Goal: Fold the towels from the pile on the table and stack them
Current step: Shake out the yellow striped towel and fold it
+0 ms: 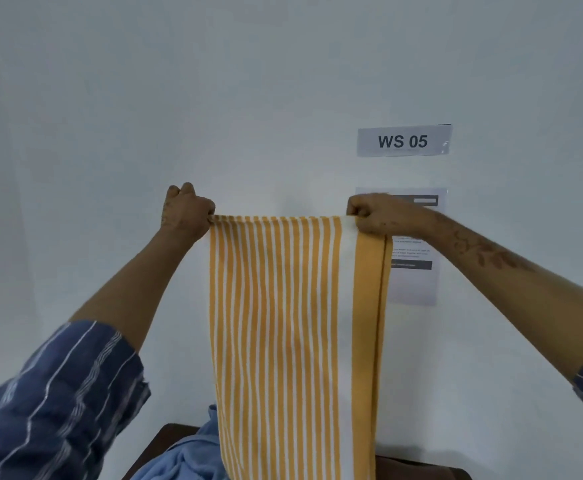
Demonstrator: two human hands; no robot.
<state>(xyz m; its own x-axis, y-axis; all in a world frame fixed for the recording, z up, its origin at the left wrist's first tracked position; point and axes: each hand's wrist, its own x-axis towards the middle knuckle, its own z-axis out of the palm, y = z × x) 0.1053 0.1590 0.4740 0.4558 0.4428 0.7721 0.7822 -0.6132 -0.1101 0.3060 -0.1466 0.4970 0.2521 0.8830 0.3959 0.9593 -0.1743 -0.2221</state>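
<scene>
Yellow-and-white striped cloth fills the centre of the view: one towel point(283, 323) hangs vertically in the air in front of a pale wall point(214, 81). Its top edge is stretched level between the two hands. Narrow stripes cover most of its width; a broad white band and a solid yellow band run down its right side, where a second layer of the cloth shows behind the front one.

The left hand point(186, 211) pinches the upper left corner, fingers curled tight on the hem. The right hand point(375, 213) grips the upper right corner in a closed fist. Both forearms are raised and extended; blue striped sleeves point(58, 403) cover the upper arms.

The lower end of the towel passes out of view at the bottom edge. Behind it, at lower left, a light blue cloth point(186, 455) lies crumpled on a dark brown table point(155, 445).

On the wall, a sign point(404, 141) reads "WS 05". Below it a printed sheet point(414, 278) is partly hidden by the right hand and the towel; its text is too small to read.
</scene>
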